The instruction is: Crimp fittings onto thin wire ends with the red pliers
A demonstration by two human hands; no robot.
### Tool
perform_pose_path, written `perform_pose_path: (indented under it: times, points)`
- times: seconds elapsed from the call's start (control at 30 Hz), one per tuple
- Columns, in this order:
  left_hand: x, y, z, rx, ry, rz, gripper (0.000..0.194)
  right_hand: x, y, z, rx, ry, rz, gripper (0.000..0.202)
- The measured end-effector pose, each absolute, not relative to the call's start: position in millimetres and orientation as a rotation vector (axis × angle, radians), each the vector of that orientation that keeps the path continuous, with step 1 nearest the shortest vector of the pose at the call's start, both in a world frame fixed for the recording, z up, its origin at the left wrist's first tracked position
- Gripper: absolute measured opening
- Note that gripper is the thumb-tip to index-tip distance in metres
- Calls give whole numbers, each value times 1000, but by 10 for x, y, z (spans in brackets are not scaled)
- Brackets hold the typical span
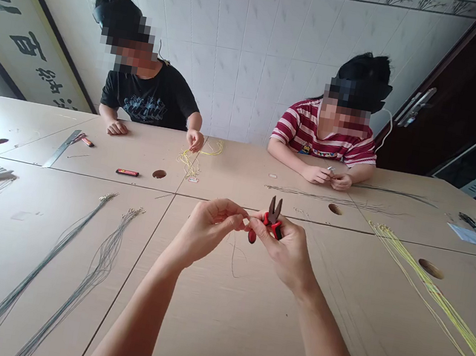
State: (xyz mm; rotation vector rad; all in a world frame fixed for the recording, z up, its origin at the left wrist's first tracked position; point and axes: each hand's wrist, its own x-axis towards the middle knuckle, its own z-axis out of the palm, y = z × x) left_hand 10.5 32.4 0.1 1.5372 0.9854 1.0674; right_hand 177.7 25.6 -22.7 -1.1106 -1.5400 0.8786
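Both my hands are raised over the middle of the table, fingertips meeting. My right hand [287,251] is closed around red-and-black pliers [275,210], whose jaws point up and stand slightly apart. Its thumb and forefinger also reach toward my left fingertips. My left hand [213,229] pinches the end of a thin cord [233,257], which dangles below in a loose loop. Whatever small piece sits between the fingertips is too small to make out.
Grey cord bundles [53,256] lie at left, yellow cords [435,286] at right. Across the table [237,337] sit two people, one handling yellow cords [192,161]. A metal ruler [62,148], a red-and-black lighter or knife [127,172] and round holes [430,269] are also there.
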Motion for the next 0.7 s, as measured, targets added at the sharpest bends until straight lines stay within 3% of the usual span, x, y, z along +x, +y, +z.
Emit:
perform_pose_path:
  times: [0.47, 0.7]
  points:
    - [90, 319, -23, 1644, 1041, 1101, 12, 1806, 177, -178, -1113, -1541, 956, 22]
    - [104, 282, 11, 1702, 1139, 1122, 14, 1824, 153, -185, -1206, -1462, 795, 21]
